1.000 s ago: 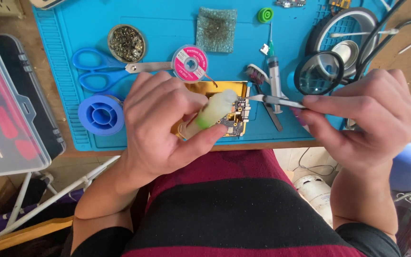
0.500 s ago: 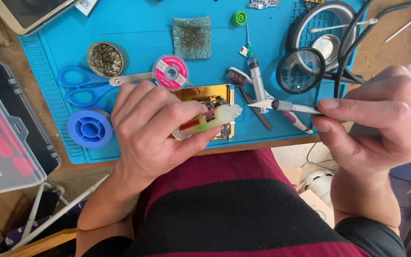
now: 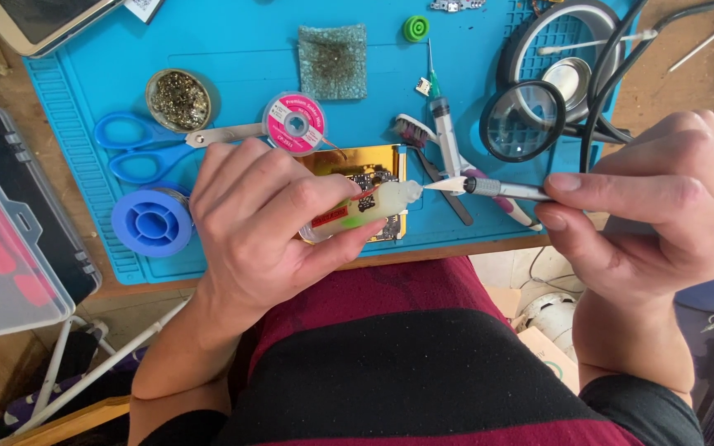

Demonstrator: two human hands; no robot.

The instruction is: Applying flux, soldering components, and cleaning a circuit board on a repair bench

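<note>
Bottle (image 3: 373, 206) over circuit board (image 3: 365, 177); knife (image 3: 489, 187) right; scissors (image 3: 138, 149) left.

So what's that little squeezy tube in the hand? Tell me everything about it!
The tube is small, soft-looking plastic, pale and cloudy, with a red and green label. It lies sideways in the left hand, fingers wrapped over it, its nozzle poking right. The knife in the right hand has its tip at the nozzle. Beneath sits a gold board on the blue mat.

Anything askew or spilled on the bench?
No spill visible. One oddity: the gold-backed circuit board lies at the front edge of the blue silicone mat, where the left hand holds a small translucent tube.
</note>
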